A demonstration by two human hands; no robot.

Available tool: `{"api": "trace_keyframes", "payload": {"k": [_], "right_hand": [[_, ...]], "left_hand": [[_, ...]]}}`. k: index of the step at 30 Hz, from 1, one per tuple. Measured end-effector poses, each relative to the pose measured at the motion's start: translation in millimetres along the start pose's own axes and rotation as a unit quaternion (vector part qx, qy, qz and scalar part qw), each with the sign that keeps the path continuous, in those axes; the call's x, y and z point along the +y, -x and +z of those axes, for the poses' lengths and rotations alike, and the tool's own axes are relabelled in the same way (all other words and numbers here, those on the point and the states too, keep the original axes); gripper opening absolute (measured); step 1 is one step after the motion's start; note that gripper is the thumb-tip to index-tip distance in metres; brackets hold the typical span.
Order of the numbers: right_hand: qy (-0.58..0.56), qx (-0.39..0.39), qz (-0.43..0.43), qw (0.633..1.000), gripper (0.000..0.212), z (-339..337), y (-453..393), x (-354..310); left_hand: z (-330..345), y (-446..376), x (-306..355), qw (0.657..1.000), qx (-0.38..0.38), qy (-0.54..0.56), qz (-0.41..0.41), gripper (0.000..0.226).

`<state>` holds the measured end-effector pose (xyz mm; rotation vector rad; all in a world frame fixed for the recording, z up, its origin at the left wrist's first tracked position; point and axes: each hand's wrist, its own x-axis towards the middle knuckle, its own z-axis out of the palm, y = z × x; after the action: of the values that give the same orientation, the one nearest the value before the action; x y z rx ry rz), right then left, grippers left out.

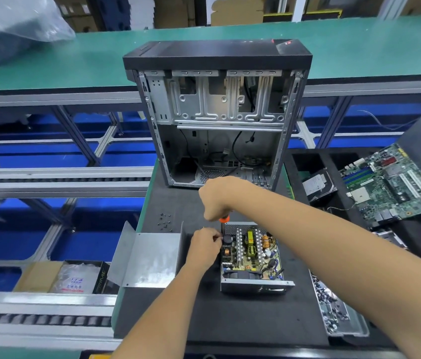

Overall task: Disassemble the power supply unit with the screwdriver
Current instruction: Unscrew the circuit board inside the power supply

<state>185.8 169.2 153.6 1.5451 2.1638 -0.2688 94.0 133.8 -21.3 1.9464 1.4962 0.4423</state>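
Screwdriver (223,220) is basically vertical right now, orange collar peeking out under the right hand (219,196), shaft pointing straight down into the far-left corner of the open power supply unit (252,257). Right hand is clenched around the handle from above, so the long axis of the tool runs up-down, and whatever screw it's on sits directly below the fist. I can't actually see the screw head, it's hidden behind the fingers.

Left hand (205,246) is right beside the shaft, touching the left edge of the unit, with its fingers (217,238) pinched around the lower shaft or something small next to it. Too small to tell which. It's the nearer hand to the tip, so my guess is it's steadying things while the right one turns.

The unit sits on the dark tabletop (230,314), lid off, board and coils exposed. Its bent metal cover (150,257) lies just to the left, and a little scatter of loose screws (165,222) is further back.

Writing-wise: a box (102,277) at lower left reads something like "PRIME", and the plastic bag (77,279) in it has blue and red print I can't make out. Nothing readable on the unit itself.
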Motion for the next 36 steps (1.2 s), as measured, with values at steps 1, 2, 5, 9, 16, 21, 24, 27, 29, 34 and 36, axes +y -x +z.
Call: {"api": "trace_keyframes", "payload": {"k": [1,2,5,9,16,21,24,27,29,34,36], "right_hand": [[-0.017,-0.012,0.005,1.000,0.026,-2.7,1.1,0.0],[-0.032,-0.025,0.011,0.999,0.026,-5.4,2.2,-0.2],[-0.070,-0.041,0.021,0.996,0.026,-10.0,2.6,-0.9],[-0.045,-0.005,0.015,0.999,0.032,-5.4,6.8,-1.8],[-0.016,0.005,-0.006,1.000,0.034,-1.4,6.0,0.3],[-0.037,0.010,-0.001,0.999,0.041,-3.1,4.3,6.7],[-0.040,0.005,-0.004,0.999,0.040,-5.6,3.7,6.8],[-0.034,0.003,-0.008,0.999,0.039,-5.2,3.0,6.9],[-0.035,0.000,-0.013,0.999,0.039,-4.9,2.4,7.7],[-0.045,-0.016,-0.019,0.999,0.036,-3.6,1.7,8.0],[-0.026,-0.005,-0.022,0.999,0.037,-2.4,1.5,7.4]], "left_hand": [[-0.3,-0.3,-0.1,1.000,-0.001,-0.002,0.003,0.017],[-0.4,-0.7,-0.2,1.000,-0.003,-0.002,0.004,0.017],[-0.3,-1.8,0.5,1.000,-0.001,0.009,-0.008,0.017],[1.5,-1.8,-1.0,0.998,0.006,0.043,-0.035,0.016],[0.0,-2.7,-1.8,0.995,0.001,0.089,-0.054,0.014],[1.4,-2.1,-3.2,0.987,0.003,0.140,-0.084,0.010],[1.0,-2.3,-2.7,0.987,0.004,0.137,-0.083,0.009],[2.3,-2.0,-3.1,0.991,0.002,0.113,-0.068,0.011],[2.8,-0.4,-3.2,0.994,0.007,0.090,-0.054,0.013],[0.1,-0.3,-2.9,1.000,0.008,0.012,0.006,0.016],[-0.8,-0.6,-0.7,1.000,-0.001,-0.009,0.020,0.017]]}}
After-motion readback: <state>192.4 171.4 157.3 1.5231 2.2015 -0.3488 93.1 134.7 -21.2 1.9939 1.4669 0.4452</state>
